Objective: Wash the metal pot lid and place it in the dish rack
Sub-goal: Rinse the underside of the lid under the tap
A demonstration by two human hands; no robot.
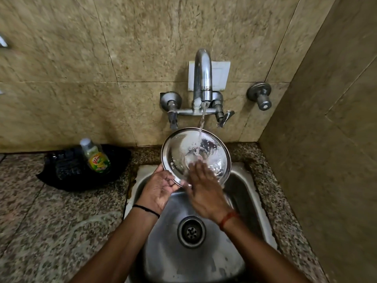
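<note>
we hold the metal pot lid [179, 149] tilted over the sink [244, 193], its hollow face turned up toward us, so the stream from the tap [203, 78] at twelve o'clock lands inside it and the runoff falls into the basin rather than onto the counter [51, 221]. our left hand [158, 187] grasps the rim at about seven o'clock on the lid, thumb over the edge and fingers curled underneath. we judge this grip is chosen to steady the lid while leaving the wet face free. our right hand [204, 188] lies flat and released on the inner face at about five o'clock, fingers spread and blurred, not gripping anything. it looks like a rubbing pass under the water.

a dish soap bottle [95, 156] stands at nine o'clock from the lid, on a dark cloth or mat [67, 174] on the counter, close to the basin, probably for easy reach. the drain [191, 231] sits at six o'clock below our hands.

we judge the washing or rinsing step is under way, with the placing part not yet done. no dish rack is plainly in view; whether the dark thing under the bottle is one, we cannot tell. a wet rim held by one hand could slip, so a firm left grip matters.
</note>
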